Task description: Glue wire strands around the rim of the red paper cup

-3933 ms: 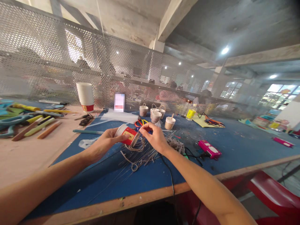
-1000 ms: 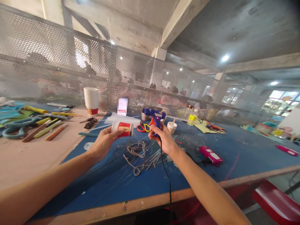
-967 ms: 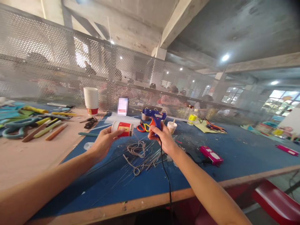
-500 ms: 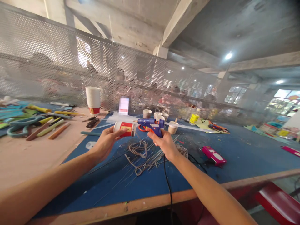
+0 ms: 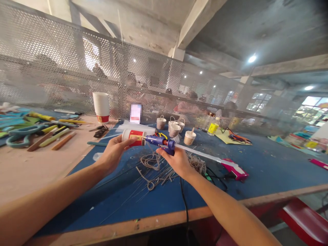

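At the far left, a pair of blue-handled scissors (image 5: 19, 135) is laid among craft tools on a pale board (image 5: 41, 171). Further right, a tall stack of white paper cups (image 5: 100, 104) is stood upright, its lowest part banded in red, with keys (image 5: 100, 131) left just in front.

By the left hand (image 5: 115, 150), a single paper cup (image 5: 137, 133) is gripped, its thumb pressed along the near side and its fingers wrapped behind. The cup is held on its side, raised above the blue tabletop (image 5: 123, 201). Its left end is seen as plain white; toward the right it is covered by a bright red band, on which a yellow printed patch is partly hidden by the thumb. A narrow, darker edge is shown at its right end. Beneath it, loose grey-brown cord (image 5: 151, 162) is coiled over thin wires.

At the cup's right end, the slim nozzle of a blue glue gun (image 5: 155, 140) is aimed; whether the two are touching cannot be told. The gun is grasped in the right hand (image 5: 178, 159), its fingers closed about the handle. From its rear, a long translucent glue stick (image 5: 198, 152) is extended toward a magenta block (image 5: 239, 172).
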Available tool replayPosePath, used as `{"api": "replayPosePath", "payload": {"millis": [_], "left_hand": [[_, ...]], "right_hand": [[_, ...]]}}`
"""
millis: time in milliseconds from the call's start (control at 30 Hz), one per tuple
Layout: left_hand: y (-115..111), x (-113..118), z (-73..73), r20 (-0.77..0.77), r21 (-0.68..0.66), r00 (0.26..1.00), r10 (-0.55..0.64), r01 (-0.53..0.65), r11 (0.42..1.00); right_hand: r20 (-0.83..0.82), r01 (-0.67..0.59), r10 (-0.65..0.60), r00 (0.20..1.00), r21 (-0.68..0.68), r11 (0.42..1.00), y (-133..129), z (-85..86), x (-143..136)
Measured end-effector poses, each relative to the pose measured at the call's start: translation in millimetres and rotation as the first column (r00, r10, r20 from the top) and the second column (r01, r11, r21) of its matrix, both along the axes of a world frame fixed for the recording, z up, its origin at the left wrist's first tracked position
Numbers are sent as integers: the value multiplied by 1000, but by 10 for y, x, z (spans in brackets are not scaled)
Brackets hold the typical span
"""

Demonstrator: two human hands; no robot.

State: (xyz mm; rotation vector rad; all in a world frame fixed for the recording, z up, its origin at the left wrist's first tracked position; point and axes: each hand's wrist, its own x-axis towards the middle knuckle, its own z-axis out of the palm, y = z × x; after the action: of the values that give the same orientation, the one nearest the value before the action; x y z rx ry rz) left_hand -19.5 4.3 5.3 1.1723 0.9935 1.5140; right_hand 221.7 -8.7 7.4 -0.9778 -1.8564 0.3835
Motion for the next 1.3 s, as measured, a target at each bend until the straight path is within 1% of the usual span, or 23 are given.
{"api": "replayPosePath", "payload": {"millis": [200,333,667,1200,1300], "left_hand": [[2,-4,2,-9,11,1000,18,-18,1000],[-23,15,21,-14,5,1000,28,-28,1000],[-44,31,35,15,-1,1000,-10,10,1000],[-22,18,21,3,6,1000,21,-21,1000],[-26,17,26,9,7,1000,9,-9,1000]], "right_hand": [[47,26,-27,999,35,999,44,-34,15],[70,22,-26,997,68,997,80,-58,22],[109,36,-47,993,108,994,109,-74,31],[129,44,-58,990,110,993,106,-72,43],[142,47,-64,988,119,992,106,-68,43]]}}
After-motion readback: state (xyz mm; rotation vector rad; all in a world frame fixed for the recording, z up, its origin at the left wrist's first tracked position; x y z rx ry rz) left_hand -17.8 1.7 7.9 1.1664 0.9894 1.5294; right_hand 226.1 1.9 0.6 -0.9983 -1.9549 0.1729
